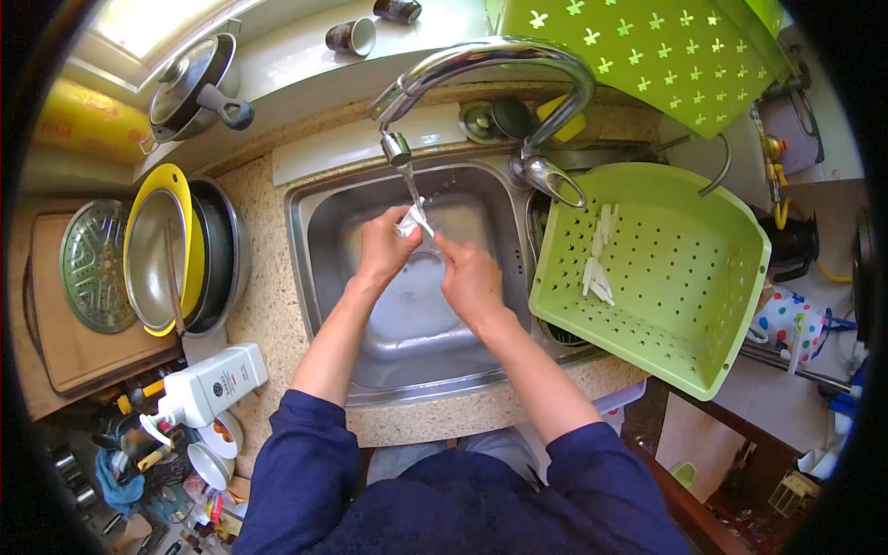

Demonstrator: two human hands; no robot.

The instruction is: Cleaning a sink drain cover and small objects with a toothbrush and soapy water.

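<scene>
Under the faucet's stream, my left hand [387,243] grips a small white item [414,217]; its exact kind is hard to make out. My right hand [470,274] has its fingers on the slim end of the same item, at its lower right. Water [412,182] runs from the chrome faucet [397,148] onto it. Both hands are above the stainless steel sink [416,381], which has water in its bottom. To the right stands a light green perforated plastic basket [694,277], with several slim white pieces [598,281] lying along its left side.
The faucet lever [555,182] is behind the sink's right corner. A white pump bottle [211,385] lies on its side at the left counter edge. Pans and a yellow-rimmed strainer [158,260] lean at the left. A bright green perforated plastic piece [645,55] overhangs the back right.
</scene>
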